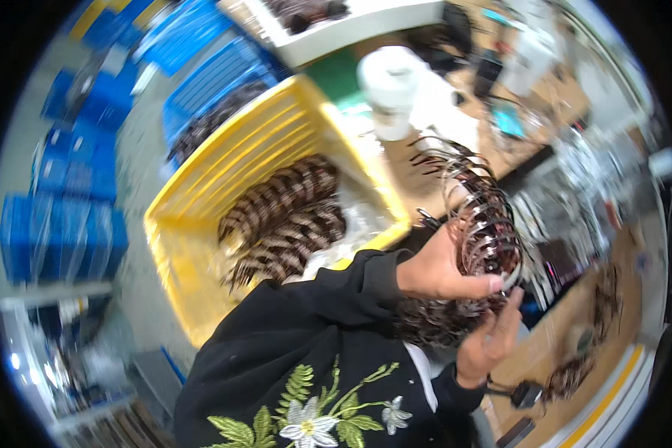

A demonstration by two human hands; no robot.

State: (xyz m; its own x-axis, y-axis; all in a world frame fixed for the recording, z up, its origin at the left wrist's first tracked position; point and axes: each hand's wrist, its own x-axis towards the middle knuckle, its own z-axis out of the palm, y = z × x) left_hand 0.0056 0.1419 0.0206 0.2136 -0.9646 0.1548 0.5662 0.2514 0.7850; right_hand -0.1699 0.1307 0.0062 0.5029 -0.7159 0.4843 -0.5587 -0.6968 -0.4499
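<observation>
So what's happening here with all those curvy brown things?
A person in a black sleeve holds a stack of thin, curved, brown-streaked hair hoops up over a wooden workbench. The left hand grips the stack, thumb across it; the right hand touches its lower edge from below. To the person's left, a yellow slatted plastic crate holds more bundles of the same hoops. The picture is blurred.
</observation>
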